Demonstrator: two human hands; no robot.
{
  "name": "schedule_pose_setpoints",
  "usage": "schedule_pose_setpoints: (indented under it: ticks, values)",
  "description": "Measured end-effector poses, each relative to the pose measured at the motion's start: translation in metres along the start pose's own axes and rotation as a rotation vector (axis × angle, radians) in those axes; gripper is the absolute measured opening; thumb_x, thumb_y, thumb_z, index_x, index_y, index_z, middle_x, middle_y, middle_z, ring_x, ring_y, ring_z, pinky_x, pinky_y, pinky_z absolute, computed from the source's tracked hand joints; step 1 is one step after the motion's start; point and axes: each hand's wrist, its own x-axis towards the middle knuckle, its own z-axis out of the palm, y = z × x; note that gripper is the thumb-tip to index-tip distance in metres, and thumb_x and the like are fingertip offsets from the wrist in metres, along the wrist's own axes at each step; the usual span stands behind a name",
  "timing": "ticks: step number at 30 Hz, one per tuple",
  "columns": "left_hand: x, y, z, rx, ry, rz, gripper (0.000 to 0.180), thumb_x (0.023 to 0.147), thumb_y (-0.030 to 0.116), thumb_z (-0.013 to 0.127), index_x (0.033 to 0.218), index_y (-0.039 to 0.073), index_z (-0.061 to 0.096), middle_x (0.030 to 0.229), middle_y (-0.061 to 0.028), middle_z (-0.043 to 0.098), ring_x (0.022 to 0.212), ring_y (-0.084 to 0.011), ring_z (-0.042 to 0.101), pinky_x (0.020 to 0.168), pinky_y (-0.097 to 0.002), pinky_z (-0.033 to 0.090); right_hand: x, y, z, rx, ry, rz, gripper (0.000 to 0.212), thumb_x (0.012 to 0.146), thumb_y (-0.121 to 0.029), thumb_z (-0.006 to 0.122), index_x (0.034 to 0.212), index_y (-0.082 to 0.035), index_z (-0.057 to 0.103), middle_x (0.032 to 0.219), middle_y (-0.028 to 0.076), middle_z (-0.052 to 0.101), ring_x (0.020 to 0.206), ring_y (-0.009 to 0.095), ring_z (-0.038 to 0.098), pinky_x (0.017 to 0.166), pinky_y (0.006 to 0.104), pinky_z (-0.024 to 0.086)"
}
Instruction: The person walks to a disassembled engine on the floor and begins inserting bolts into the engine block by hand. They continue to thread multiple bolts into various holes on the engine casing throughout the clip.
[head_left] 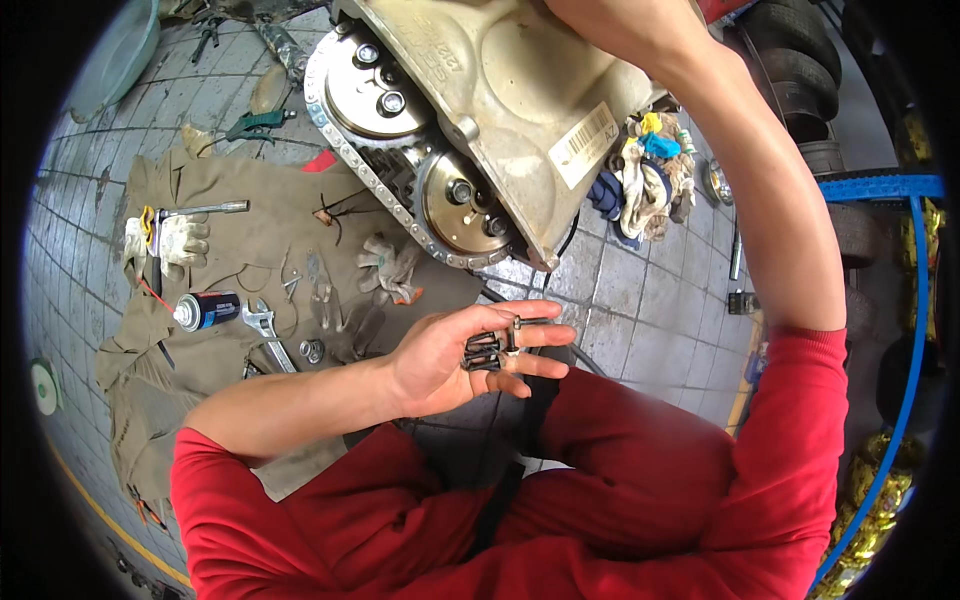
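My left hand (435, 355) is palm up in front of my lap, fingers spread. Several small dark bolts (484, 352) lie in its palm and against the fingers. My right hand (635, 28) reaches over the pale metal engine cover (520, 75) at the top; its fingers are beyond the frame edge, so what they touch is hidden. Below the cover's left edge, a timing chain (372, 185) wraps round two round sprockets, an upper silvery sprocket (350, 95) and a lower brassy sprocket (445, 205), with bolts at their faces.
On a brown cloth (190, 330) at left lie a spray can (212, 311), an adjustable wrench (266, 335), work gloves (185, 243) and a ratchet (205, 209). Rags (645, 190) sit on the tiles right of the engine. A blue metal frame (915, 300) stands at far right.
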Motion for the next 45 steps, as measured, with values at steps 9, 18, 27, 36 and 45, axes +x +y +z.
schedule_pose_setpoints:
  ticks: [9,18,27,36,45]
  values:
    - [0.010,0.002,0.006,-0.051,-0.024,0.047,0.063,0.107,0.031,0.044,0.163,0.004,0.037,0.160,-0.0180,0.052,0.137,-0.0340,0.061,0.095,-0.0422,0.059,-0.007,0.011,-0.001,0.053,0.091,-0.071,0.029,0.104,-0.027,0.066,0.097,0.001,0.070,0.085,0.021,0.072,0.081,0.037,0.072,0.075,0.0465,0.057]
    - [0.013,-0.004,0.020,0.025,0.060,0.077,0.070,0.107,0.036,0.043,0.166,0.001,0.030,0.164,-0.0229,0.044,0.144,-0.0391,0.054,0.096,-0.0431,0.062,-0.022,0.014,0.004,0.044,0.184,-0.129,0.030,0.106,-0.028,0.061,0.101,0.000,0.073,0.090,0.022,0.075,0.088,0.039,0.075,0.082,0.0491,0.060]
    - [0.023,-0.014,0.032,0.049,0.108,0.106,0.070,0.108,0.039,0.042,0.166,0.003,0.030,0.166,-0.0217,0.043,0.147,-0.0370,0.051,0.104,-0.0423,0.056,-0.025,0.021,0.005,0.069,0.218,-0.168,0.031,0.103,-0.030,0.063,0.103,-0.001,0.073,0.098,0.023,0.075,0.094,0.041,0.074,0.086,0.0503,0.060]
    - [0.037,-0.015,0.036,0.013,0.108,0.117,0.068,0.110,0.042,0.039,0.166,0.004,0.032,0.168,-0.0202,0.041,0.152,-0.0356,0.045,0.119,-0.0445,0.044,-0.044,0.022,-0.013,0.204,0.307,-0.233,0.032,0.102,-0.034,0.068,0.107,-0.003,0.072,0.100,0.023,0.075,0.096,0.038,0.075,0.089,0.0458,0.059]
    - [0.038,-0.022,0.035,-0.190,0.246,0.135,0.063,0.114,0.045,0.036,0.139,-0.010,0.053,0.144,-0.0199,0.062,0.136,-0.0342,0.060,0.123,-0.0533,0.042,-0.203,0.010,0.022,0.595,-0.526,-0.261,0.024,0.091,-0.024,0.075,0.106,-0.008,0.066,0.092,0.010,0.063,0.087,0.034,0.068,0.068,0.0448,0.057]
